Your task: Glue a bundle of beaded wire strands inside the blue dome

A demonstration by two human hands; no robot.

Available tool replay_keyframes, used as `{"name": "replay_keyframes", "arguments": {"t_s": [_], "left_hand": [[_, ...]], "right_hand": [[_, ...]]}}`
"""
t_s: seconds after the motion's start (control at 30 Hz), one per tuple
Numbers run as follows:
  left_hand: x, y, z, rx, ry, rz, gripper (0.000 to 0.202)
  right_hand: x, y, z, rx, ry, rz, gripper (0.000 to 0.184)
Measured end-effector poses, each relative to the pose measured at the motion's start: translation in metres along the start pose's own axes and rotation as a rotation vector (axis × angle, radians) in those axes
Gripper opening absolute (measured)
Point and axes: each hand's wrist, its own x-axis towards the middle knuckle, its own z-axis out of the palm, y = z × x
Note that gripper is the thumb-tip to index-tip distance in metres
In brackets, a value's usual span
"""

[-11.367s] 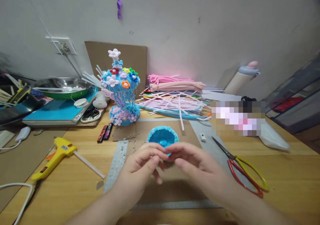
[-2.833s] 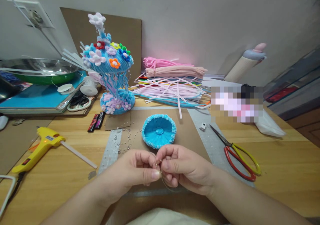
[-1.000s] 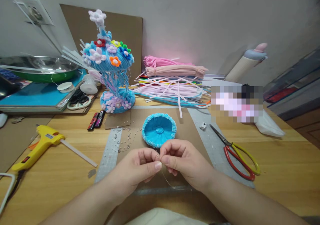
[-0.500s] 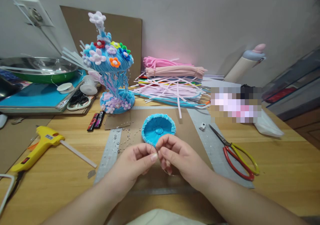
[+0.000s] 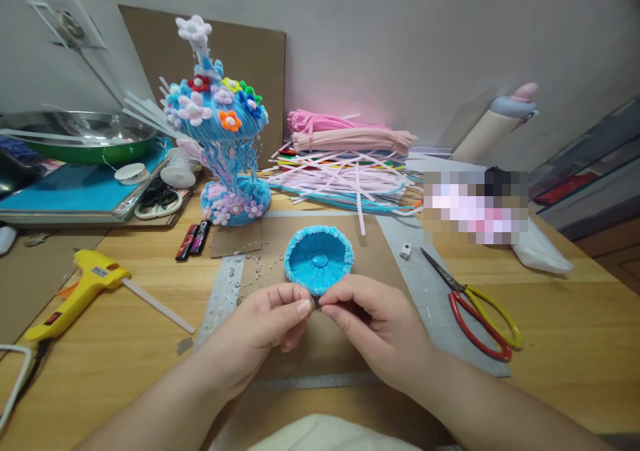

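Note:
My left hand [image 5: 273, 321] is closed in a pinch, thumb against forefinger, on a very fine thread. Opposite it, almost tip to tip, my right hand [image 5: 377, 321] also pinches the thread; a small dark bit shows between the fingertips, too small to name. Just beyond both hands lies a blue fuzzy bowl-shaped piece [image 5: 320, 281], its hollow side facing me, with a round disc at its centre. Clear beads [image 5: 231, 273] are scattered left of it on the cardboard sheet [image 5: 330, 364] and the grey mat beneath.
A yellow glue gun [image 5: 75, 294] lies at left, scissors [image 5: 465, 291] with red and yellow handles at right. Behind stand a blue flower-covered pipe-cleaner jellyfish [image 5: 220, 117] and stacked pipe cleaners [image 5: 345, 177]. A thread spool [image 5: 179, 169] sits near a metal bowl [image 5: 85, 131].
My right hand has turned, its fingers drawing together in a flatter pinch with the curled lower fingers less visible. My left hand stays nearly in place. The view has shifted slightly.

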Motion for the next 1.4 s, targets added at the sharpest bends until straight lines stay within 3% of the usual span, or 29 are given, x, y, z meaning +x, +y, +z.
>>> {"name": "replay_keyframes", "arguments": {"t_s": [0.1,0.37,0.57,0.67,0.8,0.87,1.17,1.4], "left_hand": [[-0.002,-0.001,0.0,-0.013,-0.061,-0.036,0.023],[-0.002,-0.002,0.002,-0.033,-0.058,0.0,0.023],[0.0,0.001,0.0,-0.091,0.007,0.047,0.018],[0.0,0.002,-0.001,-0.091,0.002,0.046,0.018],[-0.002,0.001,0.0,-0.037,-0.026,0.007,0.023],[-0.004,-0.001,0.001,-0.015,-0.038,-0.006,0.024],[-0.004,-0.002,0.002,-0.012,-0.033,-0.017,0.03],[-0.004,0.0,0.003,-0.007,-0.026,-0.004,0.026]], "right_hand": [[0.0,0.002,0.0,-0.031,0.026,-0.041,0.008],[-0.001,0.01,0.005,0.021,0.101,0.167,0.008],[0.011,0.004,-0.013,0.147,-0.025,0.162,0.013],[0.013,0.005,-0.023,0.344,-0.15,0.292,0.009],[0.012,0.01,-0.025,0.851,-0.293,0.633,0.013],[0.011,0.011,-0.021,1.021,-0.316,0.72,0.017],[0.008,0.017,-0.004,1.353,-0.307,0.734,0.014],[0.009,0.014,-0.004,1.314,-0.29,0.705,0.017]]}}
